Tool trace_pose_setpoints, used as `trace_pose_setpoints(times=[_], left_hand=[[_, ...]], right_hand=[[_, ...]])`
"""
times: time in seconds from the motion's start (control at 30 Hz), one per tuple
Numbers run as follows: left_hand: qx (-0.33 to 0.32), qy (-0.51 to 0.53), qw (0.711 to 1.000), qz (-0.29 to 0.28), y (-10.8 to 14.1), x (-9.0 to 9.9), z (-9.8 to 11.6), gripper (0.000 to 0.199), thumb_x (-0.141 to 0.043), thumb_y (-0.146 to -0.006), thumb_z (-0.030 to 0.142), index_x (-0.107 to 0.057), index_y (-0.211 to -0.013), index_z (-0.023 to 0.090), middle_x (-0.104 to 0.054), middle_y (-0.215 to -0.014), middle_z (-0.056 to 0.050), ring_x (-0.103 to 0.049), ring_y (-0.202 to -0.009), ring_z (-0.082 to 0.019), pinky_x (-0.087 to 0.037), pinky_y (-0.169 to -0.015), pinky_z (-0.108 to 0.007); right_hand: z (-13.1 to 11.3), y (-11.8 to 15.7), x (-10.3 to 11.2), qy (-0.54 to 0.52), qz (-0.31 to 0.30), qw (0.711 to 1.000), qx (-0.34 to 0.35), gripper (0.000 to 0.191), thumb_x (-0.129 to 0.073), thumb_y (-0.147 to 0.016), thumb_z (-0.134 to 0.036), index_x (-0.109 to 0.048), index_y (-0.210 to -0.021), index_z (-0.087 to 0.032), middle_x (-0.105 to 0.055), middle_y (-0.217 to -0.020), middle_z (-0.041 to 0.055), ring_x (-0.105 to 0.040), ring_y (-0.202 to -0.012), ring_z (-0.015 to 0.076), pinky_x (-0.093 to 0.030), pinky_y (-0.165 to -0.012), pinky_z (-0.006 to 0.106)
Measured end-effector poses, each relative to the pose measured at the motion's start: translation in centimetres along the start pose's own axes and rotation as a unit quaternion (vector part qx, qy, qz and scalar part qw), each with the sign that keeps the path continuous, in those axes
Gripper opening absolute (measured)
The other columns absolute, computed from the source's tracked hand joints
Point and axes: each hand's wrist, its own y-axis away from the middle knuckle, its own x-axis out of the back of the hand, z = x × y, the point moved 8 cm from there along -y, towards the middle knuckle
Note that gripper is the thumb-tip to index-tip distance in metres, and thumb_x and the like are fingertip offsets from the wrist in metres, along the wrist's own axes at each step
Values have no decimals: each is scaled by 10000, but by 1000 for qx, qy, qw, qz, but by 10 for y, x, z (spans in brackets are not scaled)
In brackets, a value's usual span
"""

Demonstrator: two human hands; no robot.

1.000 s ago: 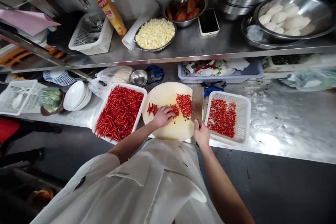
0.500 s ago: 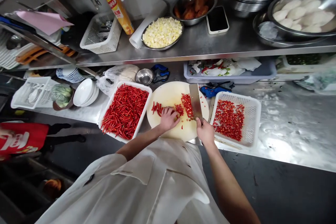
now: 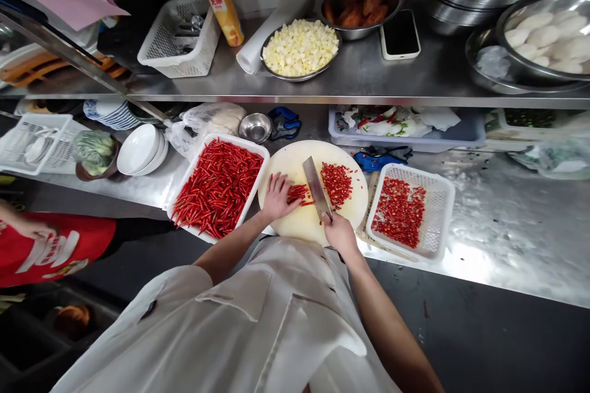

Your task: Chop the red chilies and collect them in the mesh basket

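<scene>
A round white cutting board [image 3: 295, 224] lies in front of me. My right hand [image 3: 340, 230] grips the handle of a cleaver [image 3: 317, 187], its blade standing between two groups of red chillies. My left hand [image 3: 277, 196] lies on the board with its fingers stretched out, touching the left end of a small bunch of chillies [image 3: 298, 194]. Right of the blade is a heap of chopped chillies [image 3: 337, 185]. A white basket of whole red chillies [image 3: 221, 187] stands to the left. On the right, another white basket [image 3: 440, 215] holds chopped chillies.
A steel shelf [image 3: 350, 85] runs above the counter, carrying a bowl of chopped pale pieces [image 3: 302, 48], a phone [image 3: 400, 35] and bowls. A purple tray [image 3: 415, 142] and blue-handled scissors-like things [image 3: 380, 159] lie behind the board. A person in a red apron [image 3: 69, 245] stands at left.
My cleaver has moved left, away from the chopped heap, and now leans left. My left hand has shifted left and its curled fingers have straightened. The person in red has come further into view.
</scene>
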Motion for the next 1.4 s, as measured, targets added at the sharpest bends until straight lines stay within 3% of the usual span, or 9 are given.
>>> trace_pose_setpoints(times=[0.1,0.2,0.33,0.47,0.67,0.83,1.1,1.27,1.4], left_hand=[[54,-4,999,-3,-4,-1,-24,767,-637,-985,642,-493,-1579,179,-411,-1705,-182,-245,-1658,-409,-259,-1350,-654],[16,12,998,-53,3,-12,-26,859,-614,-989,675,-415,-1643,155,-369,-1737,-192,-245,-1667,-378,-286,-1359,-599],[-41,8,995,-95,17,-24,-4,998,-585,-975,749,-283,-1717,154,-300,-1777,-173,-190,-1686,-357,-221,-1388,-581],[-44,-10,995,-94,10,-34,25,895,-450,-1069,663,-191,-1744,136,-242,-1797,-170,-140,-1696,-348,-173,-1388,-601],[-64,26,995,-76,-25,-44,44,810,-483,-1076,597,-297,-1710,129,-365,-1749,-176,-241,-1673,-346,-205,-1383,-583],[-65,87,991,-77,-30,-29,20,636,-607,-1036,543,-520,-1573,214,-581,-1583,-134,-498,-1521,-319,-402,-1301,-524],[-196,106,965,-136,-70,-36,45,823,-646,-991,640,-424,-1652,202,-454,-1697,-148,-349,-1627,-325,-301,-1360,-529],[-157,59,976,-141,-45,-46,53,963,-636,-958,705,-328,-1702,178,-464,-1679,-183,-438,-1551,-375,-312,-1329,-553],[-129,27,985,-108,-20,-41,57,803,-489,-1067,539,-240,-1731,161,-410,-1711,-191,-402,-1566,-374,-260,-1336,-573]], right_hand=[[-5,3,5,70,-3,997,-25,403,-389,-1152,-395,-739,-1192,-199,-804,-1107,139,-746,-1028,252,-450,-818,284],[-7,3,5,119,-18,992,-39,432,-363,-1156,-418,-720,-1263,-199,-800,-1125,152,-752,-1036,261,-473,-839,301],[-8,-2,-1,133,-44,989,-42,439,-368,-1154,-433,-731,-1246,-206,-800,-1158,155,-747,-1093,264,-489,-889,306],[-1,-14,8,121,-37,991,-41,433,-381,-1151,-434,-748,-1218,-215,-804,-1179,145,-743,-1126,258,-482,-895,291],[14,-27,38,142,5,988,-58,432,-390,-1145,-414,-739,-1253,-184,-800,-1177,176,-744,-1145,281,-483,-897,301],[18,-26,38,134,7,989,-60,424,-387,-1146,-410,-728,-1269,-190,-797,-1188,169,-745,-1144,278,-486,-926,306],[15,-25,40,122,3,990,-73,423,-371,-1146,-407,-706,-1275,-184,-791,-1204,175,-748,-1141,280,-493,-909,309],[12,-21,41,110,6,991,-79,426,-363,-1153,-411,-686,-1320,-189,-792,-1211,167,-747,-1148,266,-494,-935,307],[12,-20,39,99,6,991,-89,433,-367,-1154,-418,-678,-1350,-190,-791,-1210,172,-747,-1153,269,-498,-950,316]])
